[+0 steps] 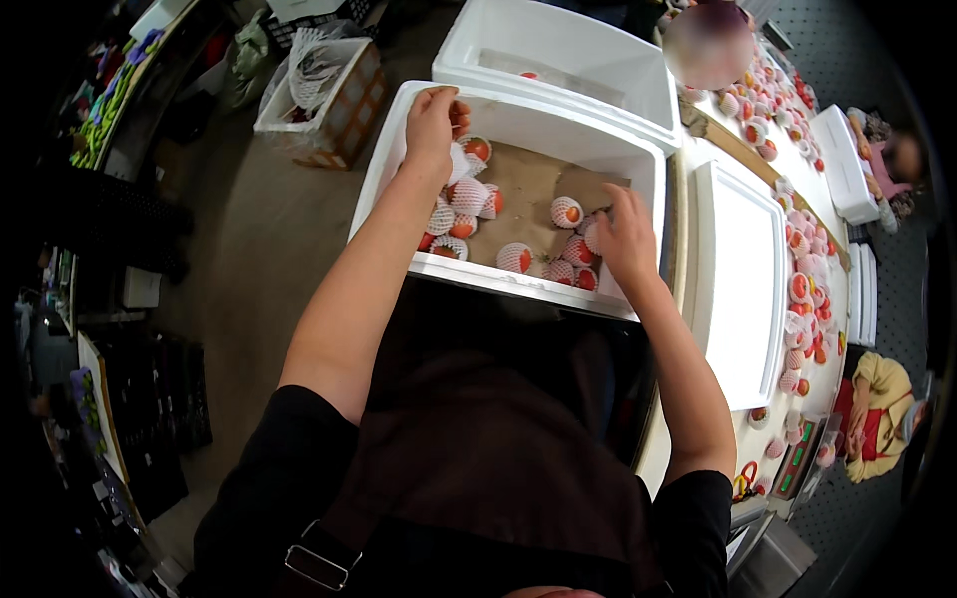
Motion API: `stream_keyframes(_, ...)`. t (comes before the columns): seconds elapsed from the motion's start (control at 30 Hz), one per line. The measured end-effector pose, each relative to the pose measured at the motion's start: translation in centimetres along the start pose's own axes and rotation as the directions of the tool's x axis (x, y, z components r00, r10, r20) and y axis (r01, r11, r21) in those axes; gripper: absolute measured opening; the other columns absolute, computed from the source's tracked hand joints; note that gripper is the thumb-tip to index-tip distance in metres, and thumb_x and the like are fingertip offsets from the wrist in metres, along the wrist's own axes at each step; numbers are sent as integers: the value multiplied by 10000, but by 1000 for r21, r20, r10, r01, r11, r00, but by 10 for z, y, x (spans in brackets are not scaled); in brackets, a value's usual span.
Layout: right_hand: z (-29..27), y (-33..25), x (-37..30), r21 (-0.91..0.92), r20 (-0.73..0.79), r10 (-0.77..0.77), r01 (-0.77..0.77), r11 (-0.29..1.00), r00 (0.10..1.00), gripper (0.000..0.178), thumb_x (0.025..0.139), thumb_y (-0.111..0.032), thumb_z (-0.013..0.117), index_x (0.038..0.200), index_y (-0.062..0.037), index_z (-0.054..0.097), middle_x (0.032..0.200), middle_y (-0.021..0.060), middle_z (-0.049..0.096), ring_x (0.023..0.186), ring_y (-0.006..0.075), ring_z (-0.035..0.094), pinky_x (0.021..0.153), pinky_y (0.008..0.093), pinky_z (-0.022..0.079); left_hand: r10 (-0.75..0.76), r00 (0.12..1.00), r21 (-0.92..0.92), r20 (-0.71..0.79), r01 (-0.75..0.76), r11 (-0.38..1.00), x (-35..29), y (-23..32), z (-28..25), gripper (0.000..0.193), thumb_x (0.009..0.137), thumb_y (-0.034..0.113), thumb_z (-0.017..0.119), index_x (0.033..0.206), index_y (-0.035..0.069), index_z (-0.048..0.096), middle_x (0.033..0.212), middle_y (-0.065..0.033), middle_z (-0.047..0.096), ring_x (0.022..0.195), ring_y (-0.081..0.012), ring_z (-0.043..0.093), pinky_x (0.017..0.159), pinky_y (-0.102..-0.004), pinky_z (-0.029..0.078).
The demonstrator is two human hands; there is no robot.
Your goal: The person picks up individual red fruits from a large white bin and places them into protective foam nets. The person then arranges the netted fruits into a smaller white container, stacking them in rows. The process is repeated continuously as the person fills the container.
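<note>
The hands (434, 130) are bare, the short sleeves (274, 458) black, the apron (478, 448) dark brown with a silvery strap buckle (324, 555).

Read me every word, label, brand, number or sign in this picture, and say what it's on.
None can be read.
Green-lit display: too small and blurred.
White foam box: no lettering I can make out.
Netted fruit: none legible.

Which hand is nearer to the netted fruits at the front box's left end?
Left: the left hand is by the far-left corner of the box, near those netted fruits; the right hand is at the right end.
</note>
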State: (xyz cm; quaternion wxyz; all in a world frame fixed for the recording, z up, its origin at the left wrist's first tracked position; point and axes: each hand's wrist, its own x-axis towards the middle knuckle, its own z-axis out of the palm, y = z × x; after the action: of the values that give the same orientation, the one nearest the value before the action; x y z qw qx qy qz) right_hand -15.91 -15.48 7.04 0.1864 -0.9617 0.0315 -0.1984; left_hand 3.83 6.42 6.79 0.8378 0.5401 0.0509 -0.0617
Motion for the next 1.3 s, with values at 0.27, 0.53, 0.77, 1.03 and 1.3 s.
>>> stream_keyframes(0.27, 162, -40, 47, 235, 474, -59, -62, 970, 878, 591, 726, -174, 702, 1269, -73, 491, 1152, 216, 590, 1047, 381, 573, 879, 424, 473, 137, 985, 76, -104, -130, 989, 13, -30, -34, 91, 904, 131, 535, 894, 45, 565, 659, -31, 548, 536, -93, 475, 486, -223, 388)
stream_keyframes(0.53, 107, -17, 66, 583, 707, 96, -655, 481, 700, 426, 842, -232, 640, 1191, -23, 513, 966, 108, 612, 776, 187, 626, 655, 276, 514, 102, 992, 220, 68, -115, 969, 5, -29, -35, 118, 907, 164, 549, 919, 52, 583, 696, -16, 564, 595, -78, 498, 537, -221, 407)
stream_keyframes(0.77, 82, 3, 45, 752, 643, 243, -658, -25, 726, 395, 959, -389, 498, 1107, -27, 549, 878, 76, 587, 720, 156, 582, 633, 275, 473, 83, 826, 546, 557, -440, 712, -39, -46, 16, 319, 866, 212, 624, 1104, 15, 541, 997, -93, 568, 826, -161, 573, 739, -258, 481)
stream_keyframes(1.03, 77, -2, 45, 799, 487, 280, -551, 239, 828, 438, 955, -368, 515, 1220, -20, 521, 848, 49, 606, 678, 101, 556, 597, 232, 456, 181, 850, 579, 494, -477, 661, -46, -78, 27, 239, 847, 148, 608, 1038, 14, 553, 1053, -178, 539, 903, -278, 569, 806, -356, 477)
stream_keyframes(1.3, 63, -6, 50, 841, 446, 229, -493, 223, 865, 513, 848, -161, 620, 1309, -28, 440, 1022, 85, 580, 772, 130, 576, 655, 244, 458, -286, 917, -8, 279, 300, 954, -22, -77, 17, 155, 919, 147, 514, 1019, 45, 573, 949, -52, 606, 812, -171, 595, 818, -354, 522)
